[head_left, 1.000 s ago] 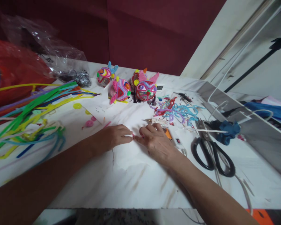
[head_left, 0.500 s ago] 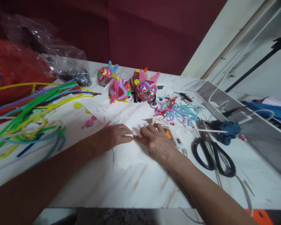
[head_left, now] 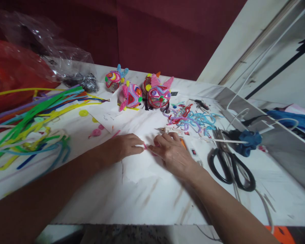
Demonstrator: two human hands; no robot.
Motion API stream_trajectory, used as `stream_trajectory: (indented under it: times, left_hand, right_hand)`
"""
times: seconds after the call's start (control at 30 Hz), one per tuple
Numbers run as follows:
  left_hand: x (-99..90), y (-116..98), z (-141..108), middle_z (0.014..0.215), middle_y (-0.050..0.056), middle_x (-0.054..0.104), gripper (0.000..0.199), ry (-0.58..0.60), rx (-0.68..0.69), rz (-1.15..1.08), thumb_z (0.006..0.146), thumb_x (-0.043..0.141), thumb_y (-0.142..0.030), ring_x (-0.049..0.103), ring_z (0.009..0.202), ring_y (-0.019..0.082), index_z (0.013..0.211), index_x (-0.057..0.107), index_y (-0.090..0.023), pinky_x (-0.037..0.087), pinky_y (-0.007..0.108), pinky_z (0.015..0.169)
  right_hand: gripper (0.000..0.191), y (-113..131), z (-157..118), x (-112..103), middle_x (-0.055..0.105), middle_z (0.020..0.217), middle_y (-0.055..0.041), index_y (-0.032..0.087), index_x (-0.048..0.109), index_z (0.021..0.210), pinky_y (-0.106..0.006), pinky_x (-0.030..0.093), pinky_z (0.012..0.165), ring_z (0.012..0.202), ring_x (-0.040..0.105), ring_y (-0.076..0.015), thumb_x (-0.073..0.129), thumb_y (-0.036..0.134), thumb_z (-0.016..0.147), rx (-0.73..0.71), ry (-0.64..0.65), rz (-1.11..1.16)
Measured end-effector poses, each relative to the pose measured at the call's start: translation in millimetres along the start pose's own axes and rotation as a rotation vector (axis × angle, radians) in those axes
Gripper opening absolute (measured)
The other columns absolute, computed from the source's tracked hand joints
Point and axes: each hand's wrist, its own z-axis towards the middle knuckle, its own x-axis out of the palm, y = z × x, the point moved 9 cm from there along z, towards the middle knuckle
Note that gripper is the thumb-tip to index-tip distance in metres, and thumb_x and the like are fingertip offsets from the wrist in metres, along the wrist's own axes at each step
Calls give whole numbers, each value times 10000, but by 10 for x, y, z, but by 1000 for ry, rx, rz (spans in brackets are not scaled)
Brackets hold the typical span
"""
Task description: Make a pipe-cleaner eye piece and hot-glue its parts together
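Near the middle of the white table, my left hand [head_left: 128, 146] pinches a small pink piece [head_left: 145, 146] between thumb and fingertips. My right hand [head_left: 170, 149] lies just right of it, fingers curled, the index fingertip close to the pink piece; whatever is under its fingers is hidden. Beyond that hand lies a glue gun [head_left: 171, 130], partly covered by the fingers. Several decorated balls, among them a pink-eared one [head_left: 159, 96], stand at the back. Pink coils [head_left: 96, 132] rest to the left.
Coloured pipe cleaners [head_left: 38, 112] spread across the left, beside a red bag [head_left: 17, 74]. Cut pieces [head_left: 193, 117] lie in a heap at the back right. Black-handled scissors [head_left: 231, 169] and a blue scrunched cloth [head_left: 250, 142] are at the right, with cables.
My right hand's fingers have shifted slightly, and the index finger now lies straighter toward the pink piece. My left hand keeps its pinch in nearly the same place.
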Motion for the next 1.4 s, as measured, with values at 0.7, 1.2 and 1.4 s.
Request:
stream_trajectory:
  times: [0.7,1.2,1.4]
  left_hand:
    - [-9,-14,-27,1132,90,708,247,-67,46,58,975,508,-136,628,1075,175,1126,689,-212,539,276,934]
    - [-2,-24,-26,1081,98,707,214,-95,87,93,986,496,-142,627,1022,172,1060,693,-180,544,260,878]
    - [9,-8,-34,1092,96,708,229,-98,71,76,990,492,-154,631,1035,173,1105,687,-187,552,263,886]
  right_hand:
    - [163,121,80,50,618,874,-51,224,719,949,-397,304,783,846,488,-216,558,202,968,-7,-12,-1]
    - [121,173,101,57,635,874,-38,192,677,890,-398,328,774,835,515,-206,577,145,938,2,-62,-28]
    - [114,172,88,20,640,878,-41,199,685,910,-407,334,794,831,512,-210,583,153,931,5,-82,-12]
